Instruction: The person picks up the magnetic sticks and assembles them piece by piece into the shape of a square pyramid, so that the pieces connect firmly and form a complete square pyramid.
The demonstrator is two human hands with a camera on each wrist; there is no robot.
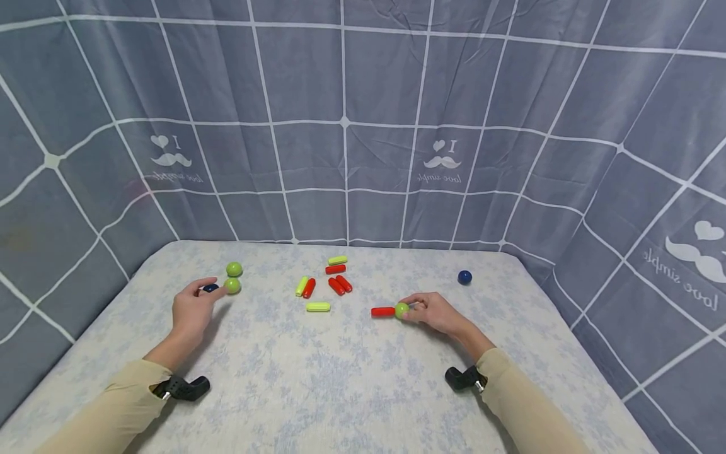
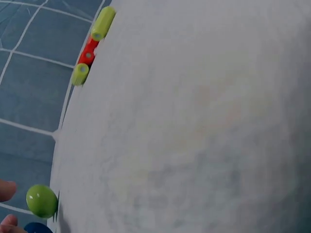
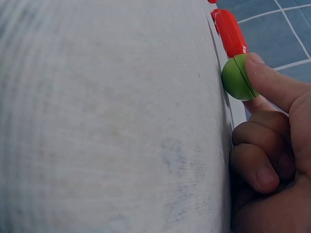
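My right hand (image 1: 433, 312) pinches a green ball (image 3: 237, 77) between thumb and index finger, its other fingers curled in. The ball has a seam and sits at the end of a red ribbed rod (image 1: 382, 311), close over the tabletop. On the left, my left hand (image 1: 191, 309) reaches over a dark blue ball (image 1: 211, 287), partly hidden by the fingers in the head view. Beside that hand is a green ball (image 1: 232, 285), with a second green ball (image 1: 234, 269) just behind it. In the left wrist view, fingertips (image 2: 7, 191) show apart from the green ball.
Mid-table lie several loose rods, among them a yellow-green rod (image 1: 318, 307), a pair of red rods (image 1: 340, 284) and a yellow-green rod (image 1: 337, 260) farther back. Another blue ball (image 1: 465, 277) sits back right. A grey-blue curtain (image 1: 374, 214) hangs behind the patterned tabletop (image 1: 306, 378).
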